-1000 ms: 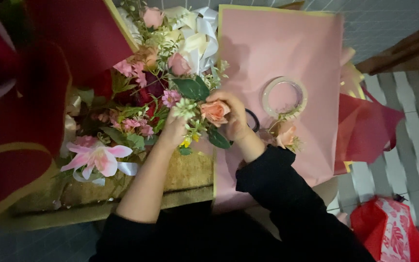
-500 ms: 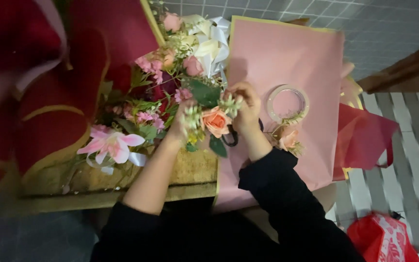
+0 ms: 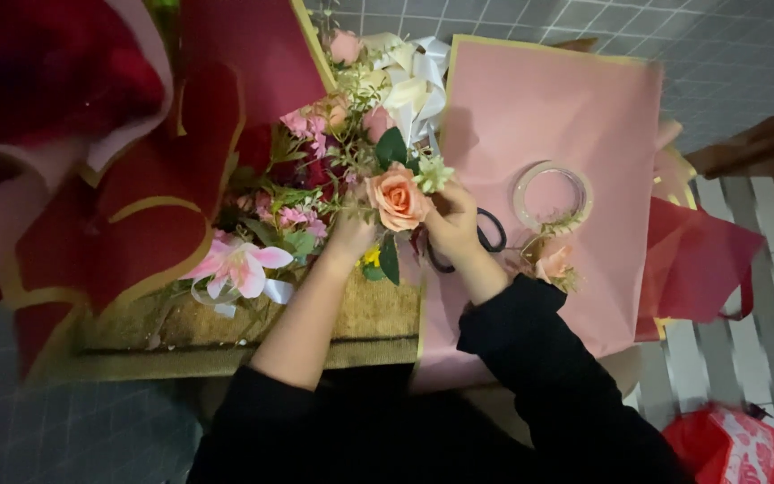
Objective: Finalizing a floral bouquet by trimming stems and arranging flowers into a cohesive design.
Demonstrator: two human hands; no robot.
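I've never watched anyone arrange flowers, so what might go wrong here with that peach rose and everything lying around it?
Both the left hand and the right hand hold the peach rose by its sprig; a hard squeeze might bend it or crush petals. The scissors lie partly hidden under the right wrist, so a blind reach could nick skin. A sleeve could sweep the tape roll off the pink paper.

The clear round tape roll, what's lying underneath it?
The clear round tape roll lies on a pink wrapping paper sheet, which shows through its middle. What lies beneath that sheet is covered.
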